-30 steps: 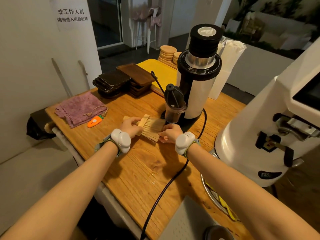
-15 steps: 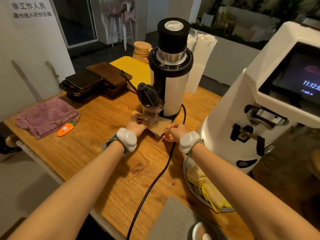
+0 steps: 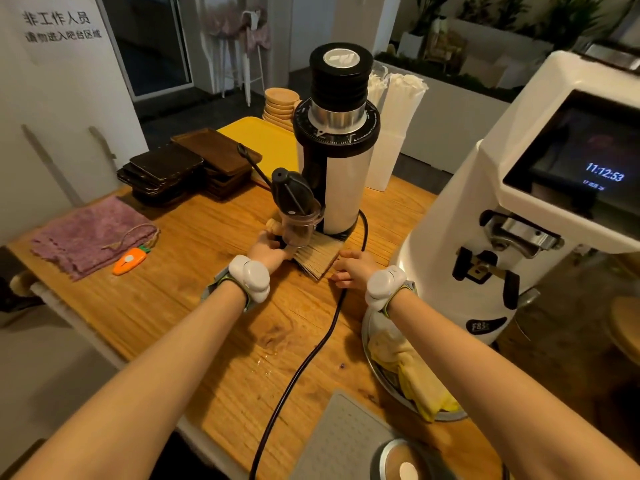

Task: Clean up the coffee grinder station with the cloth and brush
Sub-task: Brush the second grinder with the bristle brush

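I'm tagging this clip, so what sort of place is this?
Probably a café's bar counter: a black-and-white coffee grinder, a larger white grinder with a clock screen, and stacked wooden saucers.

White wall w/ sign, glass door

Wooden counter, plank top. On it: purple cloth at far left with an orange carrot-shaped clip just beside its near edge; stacked dark trays and a yellow tray at the back; black-and-white grinder mid-counter, its black cord trailing toward the near edge; brush lying at the grinder base; big white grinder at right; metal dish with yellow cloth; grey mat at near edge.
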A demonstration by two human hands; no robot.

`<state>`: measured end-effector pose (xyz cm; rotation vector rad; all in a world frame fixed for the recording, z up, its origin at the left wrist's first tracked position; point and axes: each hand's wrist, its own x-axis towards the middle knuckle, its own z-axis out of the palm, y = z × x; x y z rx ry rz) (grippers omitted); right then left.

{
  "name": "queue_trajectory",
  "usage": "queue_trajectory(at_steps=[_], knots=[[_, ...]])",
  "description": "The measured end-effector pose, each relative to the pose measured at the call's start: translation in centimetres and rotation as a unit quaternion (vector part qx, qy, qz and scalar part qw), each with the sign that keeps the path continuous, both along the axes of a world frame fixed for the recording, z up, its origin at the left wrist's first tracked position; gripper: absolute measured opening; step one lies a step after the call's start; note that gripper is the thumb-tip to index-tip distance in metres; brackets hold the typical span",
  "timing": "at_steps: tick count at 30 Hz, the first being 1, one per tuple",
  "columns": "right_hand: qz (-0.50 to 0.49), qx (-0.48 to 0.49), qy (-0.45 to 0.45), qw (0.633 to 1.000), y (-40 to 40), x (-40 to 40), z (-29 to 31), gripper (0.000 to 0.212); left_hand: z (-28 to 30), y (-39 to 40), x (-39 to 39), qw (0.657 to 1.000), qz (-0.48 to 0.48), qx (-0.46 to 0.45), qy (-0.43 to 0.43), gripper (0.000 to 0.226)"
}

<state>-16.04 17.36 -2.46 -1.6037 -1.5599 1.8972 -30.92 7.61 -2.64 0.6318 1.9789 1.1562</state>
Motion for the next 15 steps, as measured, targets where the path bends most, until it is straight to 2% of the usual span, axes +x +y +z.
queue_trajectory(at_steps=[2,6,10,13,15], knots=[[-0.001,-0.015,0.006,1.000,-0.3,0.6,0.4,0.043,0.2,-0.6,0.4,1.000,0.005,-0.008,-0.017,0.050],[0.015,0.019,-0.002,1.000,-0.8,2.0,1.1,0.035,0.3,-1.4,1.0,0.998,0.028,-0.038,-0.047,0.067],[0.027,0.030,-0.020,0.999,-2.1,4.6,2.0,0.019,0.9,-3.4,3.2,0.994,0.025,-0.072,-0.082,0.040],[0.040,0.045,-0.043,0.997,-2.4,5.8,2.2,0.017,0.8,-4.2,4.0,0.994,-0.019,-0.086,-0.071,0.045],[0.062,0.075,-0.075,0.992,-2.7,7.4,2.4,0.025,1.2,-4.9,5.4,0.992,-0.047,-0.086,-0.074,0.045]])
